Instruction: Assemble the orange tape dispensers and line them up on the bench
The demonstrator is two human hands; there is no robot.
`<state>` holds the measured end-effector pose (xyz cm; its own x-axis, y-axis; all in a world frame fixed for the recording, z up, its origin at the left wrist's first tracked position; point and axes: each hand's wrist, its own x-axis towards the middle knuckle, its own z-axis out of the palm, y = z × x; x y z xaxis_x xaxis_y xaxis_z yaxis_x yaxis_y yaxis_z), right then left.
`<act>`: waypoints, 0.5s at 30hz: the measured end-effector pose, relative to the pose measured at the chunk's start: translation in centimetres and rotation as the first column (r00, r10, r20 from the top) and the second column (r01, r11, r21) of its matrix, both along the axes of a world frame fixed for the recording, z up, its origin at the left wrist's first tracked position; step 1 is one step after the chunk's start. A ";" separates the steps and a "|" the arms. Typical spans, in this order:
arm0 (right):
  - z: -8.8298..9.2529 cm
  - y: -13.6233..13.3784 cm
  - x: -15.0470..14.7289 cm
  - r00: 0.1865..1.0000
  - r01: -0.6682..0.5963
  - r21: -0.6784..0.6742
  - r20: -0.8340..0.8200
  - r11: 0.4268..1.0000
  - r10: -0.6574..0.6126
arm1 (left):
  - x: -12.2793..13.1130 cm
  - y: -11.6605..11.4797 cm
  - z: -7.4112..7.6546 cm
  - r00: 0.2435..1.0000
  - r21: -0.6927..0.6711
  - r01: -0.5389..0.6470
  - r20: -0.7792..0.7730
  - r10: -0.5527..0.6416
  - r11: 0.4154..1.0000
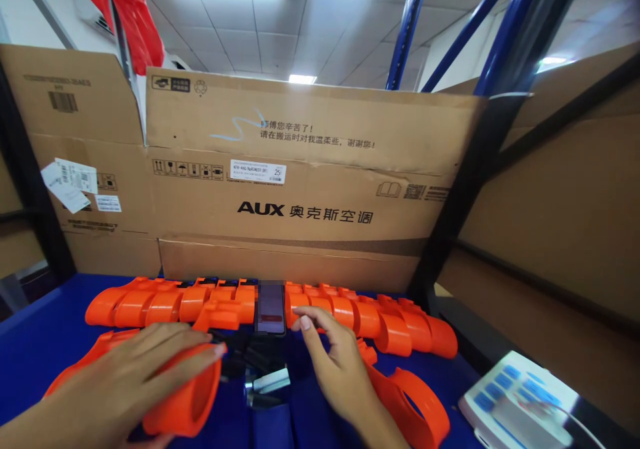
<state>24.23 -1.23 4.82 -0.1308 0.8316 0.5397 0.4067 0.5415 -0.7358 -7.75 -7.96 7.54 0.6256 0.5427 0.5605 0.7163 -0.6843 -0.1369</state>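
My left hand [125, 375] lies over an orange plastic ring-shaped part [203, 395], with the fingers wrapped across its top and the thumb side hidden. Another orange curved part [80, 362] shows behind that hand. My right hand [337, 362] holds nothing; its thumb and index finger are apart, near the row of orange curved parts [367, 317]. Below my right wrist lies an orange looped part [425, 402]. Between the hands are a shiny metal piece [270, 381] and some dark items [245, 355] that I cannot make out.
A phone [271, 309] stands amid the row on the blue surface [30, 315]. Behind rises a large cardboard box panel [320, 235]. At the right is a white device with blue keys [515, 395] and a cable. Dark rack posts [453, 215] frame the sides.
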 end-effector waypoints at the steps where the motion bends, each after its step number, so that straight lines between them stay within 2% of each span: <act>1: -0.1 0.0 -0.2 1.000 -0.015 -0.021 0.004 1.000 0.015 | 1.1 0.0 0.9 0.992 0.003 0.033 -0.119 -0.033 0.999; 2: -0.2 0.1 -0.5 0.999 -0.036 -0.045 0.009 0.998 0.037 | 2.2 0.1 1.6 0.967 0.018 0.122 -0.229 -0.115 0.992; 3: -0.2 0.1 -0.6 0.998 -0.063 -0.070 0.015 0.996 0.064 | 3.3 0.3 2.1 0.928 0.070 0.266 -0.290 -0.235 0.962; 6: -0.3 0.4 -0.6 0.989 -0.144 -0.142 -0.008 0.979 0.145 | 5.9 0.8 2.3 0.900 0.087 0.356 -0.302 -0.315 0.931; 9: -0.3 0.8 -0.1 0.989 -0.135 -0.156 -0.081 0.979 0.124 | 7.0 1.6 0.5 0.902 -0.026 0.381 -0.208 -0.378 0.924; 11: -0.2 1.0 0.2 0.990 -0.091 -0.150 -0.121 0.984 0.074 | 7.5 2.2 -1.1 0.906 -0.155 0.418 0.002 -0.422 0.895; 12: -0.2 1.0 0.2 0.990 -0.068 -0.147 -0.134 0.987 0.049 | 7.9 2.5 -1.9 0.906 -0.227 0.417 0.186 -0.381 0.880; 13: -0.2 1.1 0.3 0.989 -0.046 -0.142 -0.146 0.989 0.025 | 8.4 2.9 -2.6 0.875 -0.304 0.419 0.387 -0.291 0.855; 14: -0.2 1.1 0.3 0.988 -0.026 -0.134 -0.154 0.991 0.005 | 9.1 3.4 -3.2 0.804 -0.385 0.430 0.575 -0.152 0.816; 15: -0.2 1.1 0.2 0.988 -0.010 -0.126 -0.154 0.992 -0.009 | 9.9 4.0 -3.6 0.701 -0.465 0.451 0.713 0.020 0.762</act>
